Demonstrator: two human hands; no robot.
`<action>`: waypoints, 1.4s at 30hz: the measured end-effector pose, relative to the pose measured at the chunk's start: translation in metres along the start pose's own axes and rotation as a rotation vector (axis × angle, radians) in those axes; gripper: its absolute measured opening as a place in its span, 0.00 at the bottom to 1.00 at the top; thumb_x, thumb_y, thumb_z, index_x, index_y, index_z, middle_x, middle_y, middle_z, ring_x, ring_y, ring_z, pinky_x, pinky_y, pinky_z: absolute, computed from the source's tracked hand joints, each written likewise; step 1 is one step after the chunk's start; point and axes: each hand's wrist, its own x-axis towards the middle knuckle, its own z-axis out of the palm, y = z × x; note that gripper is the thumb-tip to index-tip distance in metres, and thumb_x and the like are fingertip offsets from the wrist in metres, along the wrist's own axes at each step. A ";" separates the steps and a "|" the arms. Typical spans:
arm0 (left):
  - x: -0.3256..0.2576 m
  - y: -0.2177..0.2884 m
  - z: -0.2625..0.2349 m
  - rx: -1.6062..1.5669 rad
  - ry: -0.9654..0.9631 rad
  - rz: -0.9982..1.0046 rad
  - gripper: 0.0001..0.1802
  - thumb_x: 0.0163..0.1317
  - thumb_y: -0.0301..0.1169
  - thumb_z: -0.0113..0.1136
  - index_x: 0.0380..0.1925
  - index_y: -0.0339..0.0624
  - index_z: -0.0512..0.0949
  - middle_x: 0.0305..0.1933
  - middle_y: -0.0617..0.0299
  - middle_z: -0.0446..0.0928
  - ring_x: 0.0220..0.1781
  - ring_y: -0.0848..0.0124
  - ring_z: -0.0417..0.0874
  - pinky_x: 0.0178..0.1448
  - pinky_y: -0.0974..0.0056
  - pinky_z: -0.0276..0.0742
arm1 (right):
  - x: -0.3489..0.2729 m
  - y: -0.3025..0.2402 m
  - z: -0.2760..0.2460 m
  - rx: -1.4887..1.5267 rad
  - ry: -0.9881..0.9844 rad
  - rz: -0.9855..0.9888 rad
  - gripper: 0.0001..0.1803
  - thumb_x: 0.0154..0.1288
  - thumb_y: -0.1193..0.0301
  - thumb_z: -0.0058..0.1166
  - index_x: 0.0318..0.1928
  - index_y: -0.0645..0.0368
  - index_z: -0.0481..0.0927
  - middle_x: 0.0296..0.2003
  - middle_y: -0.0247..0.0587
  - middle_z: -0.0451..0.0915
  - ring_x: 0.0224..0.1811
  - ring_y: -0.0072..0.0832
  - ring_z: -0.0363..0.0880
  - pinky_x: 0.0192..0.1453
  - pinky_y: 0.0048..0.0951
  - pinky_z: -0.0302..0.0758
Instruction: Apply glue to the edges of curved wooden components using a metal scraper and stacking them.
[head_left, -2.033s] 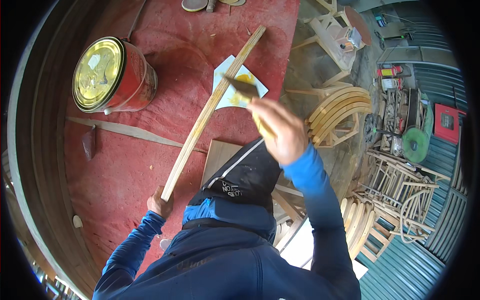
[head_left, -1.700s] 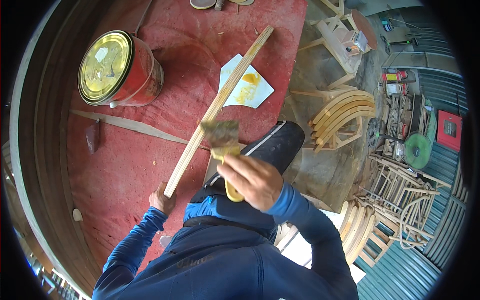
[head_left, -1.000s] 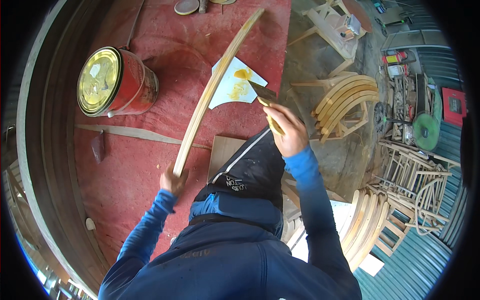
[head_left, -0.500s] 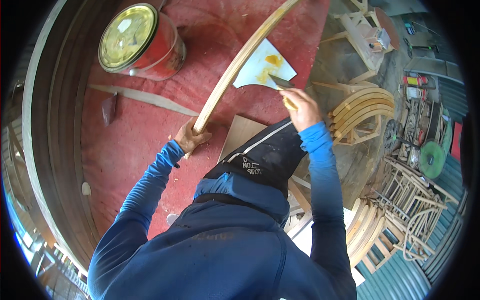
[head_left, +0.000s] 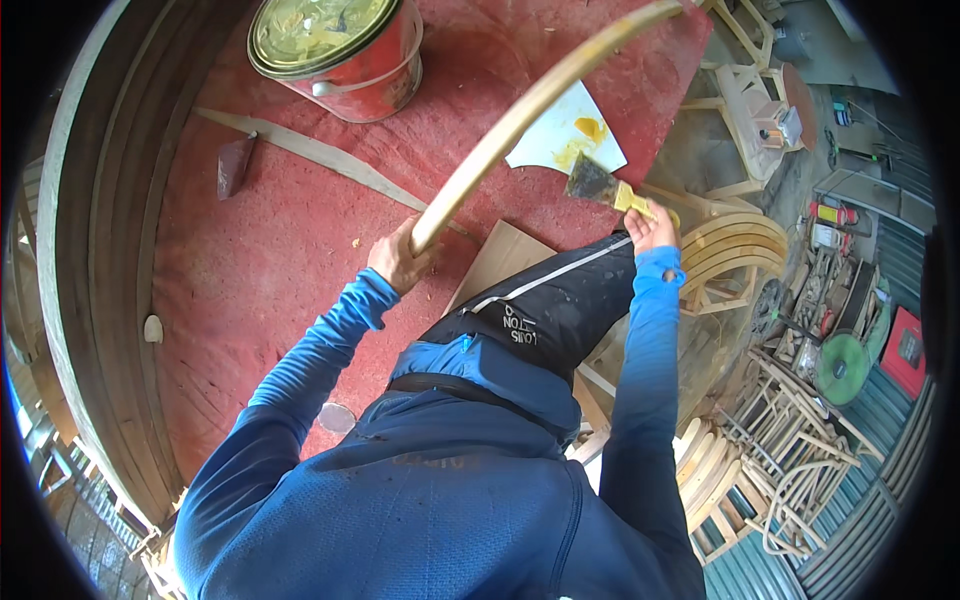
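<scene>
My left hand [head_left: 398, 258] is wrapped round the near end of a long curved wooden strip [head_left: 520, 127], which arcs away to the far right. In my right hand [head_left: 652, 226] is a putty knife [head_left: 603, 187] with a yellow handle and a broad, dark, smeared blade, its flat face showing. Just past the blade lies a white board [head_left: 548, 143] with yellow-brown paste [head_left: 590, 130] on it. The blade looks apart from both the paste and the strip.
A red bucket [head_left: 385, 90] with a lid stands far left on the red surface [head_left: 290, 230]. Nearby lie a thin wooden slat [head_left: 315, 152] and a dark red wedge-shaped piece [head_left: 235, 166]. Curved wooden pieces [head_left: 735, 245] are stacked at the right. A tall curved wooden wall [head_left: 120, 250] borders the left.
The putty knife has come away from the paste, and its blade has turned to show its broad face. My left hand still grips the wooden strip, which has rolled slightly. The whole view has shifted.
</scene>
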 end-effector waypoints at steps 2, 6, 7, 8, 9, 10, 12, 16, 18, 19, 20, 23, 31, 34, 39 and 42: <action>-0.003 0.020 -0.003 0.208 0.069 0.073 0.38 0.60 0.47 0.71 0.67 0.45 0.70 0.38 0.46 0.83 0.41 0.48 0.87 0.46 0.50 0.81 | -0.010 0.007 0.000 0.011 0.026 0.028 0.18 0.63 0.66 0.66 0.49 0.62 0.80 0.38 0.49 0.83 0.37 0.37 0.86 0.44 0.40 0.88; 0.003 0.059 -0.009 0.087 -0.072 0.018 0.42 0.59 0.46 0.69 0.72 0.50 0.64 0.55 0.46 0.81 0.57 0.50 0.83 0.59 0.50 0.78 | -0.026 0.020 0.001 0.330 -0.102 -0.007 0.15 0.66 0.68 0.63 0.50 0.60 0.81 0.38 0.45 0.85 0.38 0.34 0.85 0.45 0.39 0.87; 0.004 0.061 -0.008 0.087 -0.071 0.022 0.42 0.59 0.46 0.69 0.72 0.50 0.64 0.55 0.46 0.81 0.57 0.50 0.83 0.59 0.50 0.78 | -0.031 0.027 0.007 0.413 -0.142 0.020 0.14 0.67 0.68 0.62 0.50 0.59 0.81 0.38 0.44 0.85 0.38 0.33 0.85 0.46 0.38 0.86; 0.007 0.064 -0.007 -0.029 -0.076 0.098 0.43 0.59 0.46 0.71 0.72 0.47 0.64 0.45 0.52 0.81 0.47 0.57 0.83 0.52 0.54 0.80 | -0.038 0.033 0.009 0.459 -0.169 0.028 0.13 0.68 0.68 0.62 0.50 0.59 0.81 0.39 0.44 0.85 0.37 0.33 0.85 0.46 0.38 0.86; 0.009 0.067 -0.005 -0.145 -0.081 0.174 0.44 0.59 0.46 0.73 0.72 0.44 0.65 0.35 0.57 0.81 0.37 0.64 0.84 0.44 0.57 0.81 | -0.040 0.041 0.006 0.459 -0.211 0.005 0.13 0.69 0.69 0.61 0.51 0.60 0.81 0.40 0.44 0.85 0.38 0.33 0.85 0.47 0.37 0.85; 0.010 0.070 -0.004 -0.139 -0.084 0.179 0.44 0.59 0.46 0.73 0.72 0.44 0.65 0.35 0.57 0.81 0.37 0.64 0.84 0.44 0.57 0.81 | -0.044 0.046 0.006 0.497 -0.216 -0.041 0.14 0.69 0.70 0.60 0.52 0.60 0.80 0.41 0.45 0.85 0.38 0.33 0.85 0.47 0.37 0.85; 0.011 0.082 0.000 -0.435 -0.191 0.295 0.46 0.60 0.43 0.73 0.74 0.43 0.60 0.37 0.62 0.78 0.35 0.71 0.79 0.41 0.63 0.80 | -0.049 0.047 0.004 0.545 -0.221 -0.087 0.14 0.70 0.70 0.60 0.53 0.60 0.80 0.42 0.45 0.85 0.39 0.33 0.85 0.48 0.37 0.85; 0.004 0.114 -0.008 -0.704 -0.362 0.125 0.41 0.69 0.51 0.61 0.75 0.44 0.59 0.37 0.61 0.77 0.27 0.74 0.78 0.31 0.69 0.75 | -0.053 0.047 -0.002 0.577 -0.217 -0.146 0.15 0.70 0.70 0.59 0.54 0.60 0.80 0.44 0.45 0.85 0.40 0.32 0.85 0.48 0.36 0.85; 0.003 0.123 -0.005 -0.830 -0.380 0.048 0.40 0.71 0.55 0.55 0.75 0.45 0.59 0.37 0.61 0.77 0.25 0.74 0.77 0.29 0.68 0.75 | -0.056 0.047 0.002 0.509 -0.199 -0.164 0.16 0.70 0.70 0.60 0.55 0.59 0.79 0.44 0.44 0.85 0.40 0.32 0.85 0.49 0.36 0.85; 0.003 0.127 -0.002 -0.968 -0.390 -0.038 0.40 0.73 0.59 0.49 0.75 0.46 0.58 0.36 0.61 0.77 0.23 0.74 0.76 0.28 0.68 0.74 | -0.057 0.047 0.002 0.518 -0.199 -0.164 0.16 0.70 0.70 0.60 0.55 0.59 0.79 0.44 0.44 0.85 0.40 0.32 0.85 0.49 0.36 0.85; 0.004 0.125 0.006 -1.022 -0.411 -0.024 0.37 0.76 0.56 0.42 0.76 0.46 0.58 0.35 0.59 0.76 0.23 0.72 0.75 0.27 0.66 0.74 | -0.058 0.048 0.002 0.496 -0.202 -0.165 0.16 0.70 0.69 0.60 0.55 0.59 0.79 0.44 0.44 0.85 0.40 0.32 0.85 0.49 0.36 0.85; -0.002 0.138 0.011 -1.183 -0.529 0.063 0.33 0.77 0.50 0.43 0.75 0.47 0.58 0.35 0.57 0.76 0.23 0.70 0.75 0.27 0.66 0.74 | -0.064 0.049 0.002 0.482 -0.219 -0.177 0.17 0.70 0.69 0.60 0.56 0.59 0.79 0.44 0.44 0.85 0.40 0.32 0.85 0.49 0.36 0.85; -0.012 0.183 0.017 -1.368 -0.602 0.001 0.23 0.76 0.47 0.49 0.63 0.49 0.69 0.38 0.55 0.78 0.26 0.63 0.79 0.30 0.60 0.76 | -0.079 0.054 -0.015 0.581 -0.234 -0.263 0.19 0.70 0.68 0.60 0.58 0.61 0.78 0.45 0.44 0.84 0.41 0.31 0.84 0.49 0.35 0.84; -0.011 0.190 0.023 -1.404 -0.670 0.014 0.24 0.74 0.48 0.53 0.62 0.48 0.71 0.38 0.55 0.77 0.29 0.64 0.79 0.33 0.60 0.75 | -0.083 0.057 -0.021 0.622 -0.255 -0.278 0.18 0.71 0.69 0.60 0.58 0.61 0.78 0.45 0.44 0.84 0.40 0.31 0.83 0.49 0.35 0.84; -0.014 0.203 0.030 -1.388 -0.719 0.047 0.24 0.74 0.49 0.52 0.62 0.48 0.72 0.39 0.55 0.77 0.33 0.64 0.78 0.37 0.60 0.74 | -0.086 0.061 -0.026 0.644 -0.265 -0.314 0.16 0.72 0.70 0.59 0.57 0.61 0.79 0.44 0.44 0.84 0.39 0.32 0.84 0.48 0.35 0.84; -0.021 0.216 0.032 -1.375 -0.671 0.017 0.23 0.74 0.51 0.53 0.58 0.48 0.74 0.36 0.57 0.77 0.30 0.65 0.77 0.35 0.60 0.73 | -0.087 0.063 -0.028 0.629 -0.287 -0.342 0.16 0.73 0.70 0.58 0.57 0.61 0.78 0.44 0.45 0.84 0.39 0.32 0.84 0.47 0.36 0.84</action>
